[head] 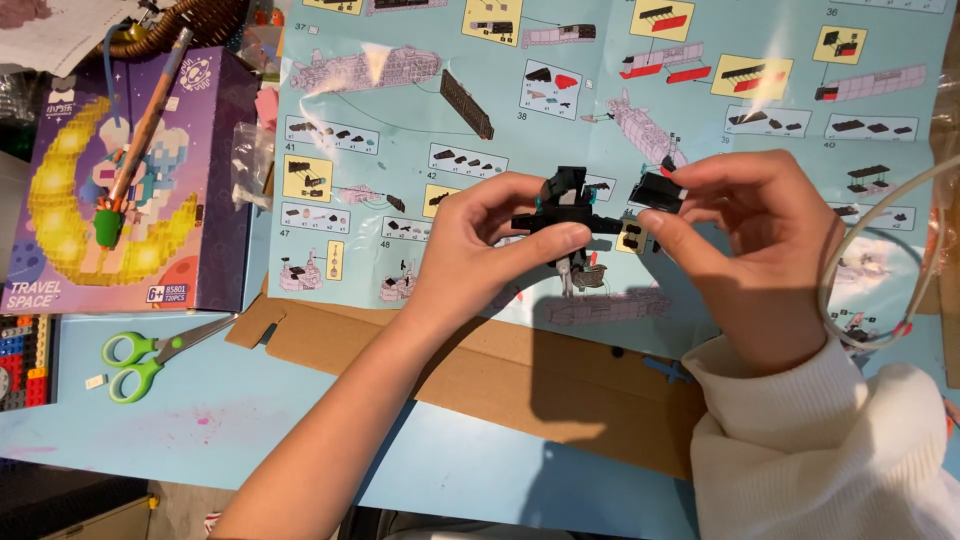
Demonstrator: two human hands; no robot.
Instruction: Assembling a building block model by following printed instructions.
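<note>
My left hand (480, 250) pinches a small black brick assembly (563, 205) with teal bits, held above the light-blue instruction sheet (420, 90). Just to its right, my right hand (765, 250) grips a small black brick piece (658, 192) between thumb and fingers, almost touching the assembly. The right wrist wears a white knitted sleeve (820, 440). Both hands hover over the sheet and a strip of brown cardboard (480, 365).
A purple brick-set box (120, 190) with a pencil on it stands at the left. Green-handled scissors (150, 355) lie on the blue table (200, 420). A tray of coloured bricks (22, 360) is at the left edge. A clear tube (850, 250) curves at the right.
</note>
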